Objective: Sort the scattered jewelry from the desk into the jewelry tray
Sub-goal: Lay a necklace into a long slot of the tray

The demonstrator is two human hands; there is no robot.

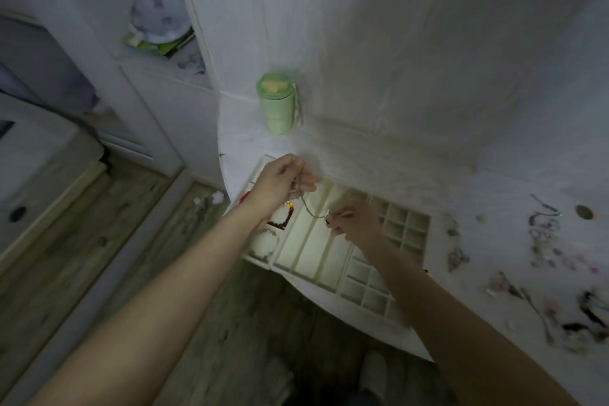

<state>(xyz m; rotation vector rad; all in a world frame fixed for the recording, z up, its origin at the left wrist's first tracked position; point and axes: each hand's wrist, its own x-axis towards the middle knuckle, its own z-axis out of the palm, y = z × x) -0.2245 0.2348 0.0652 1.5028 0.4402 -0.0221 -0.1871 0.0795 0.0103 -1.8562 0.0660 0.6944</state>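
Left hand [283,180] and right hand [354,221] each pinch one end of a thin chain [308,209], stretched at frame centre over the jewelry tray [425,217], apparently to lay it untangled into a long compartment.

A cream tray [309,250] with long slots and small square cells lies flat at the table's near edge, centre frame. A dark bead strand [280,222] and a white piece [263,242] sit in its left cells. A thin chain [308,206] hangs stretched above the tray between the left hand [283,181] and right hand [354,219]. More jewelry [543,234] lies scattered at right, blurred.
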